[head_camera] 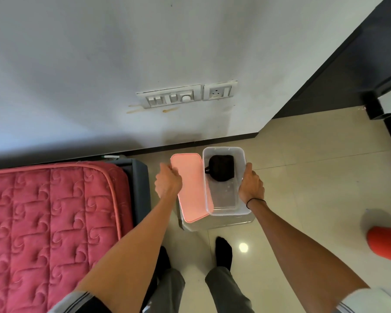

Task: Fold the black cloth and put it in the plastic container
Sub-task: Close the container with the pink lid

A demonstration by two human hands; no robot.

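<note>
Head view. Your folded cloth [220, 168] lies as a compact black bundle at the far end of the container [242, 181], on its floor, so the near half stays bare; a small loop pokes out on its left. You hold the clear container level above the floor tiles with your right hand [251, 186], fingers wrapped over its right wall, which keeps the open mouth facing up and the cloth from sliding. Your left hand [167, 184] grips the pink lid [190, 190] by its left edge, fingers curled under it. The lid sits beside the container, its right edge tucked under the left rim, probably ready to be swung over and pressed on. Folding and placing look done. A red mattress [54, 218] lies to the left, a wall [122, 64] with switches [169, 98] beyond.
</note>
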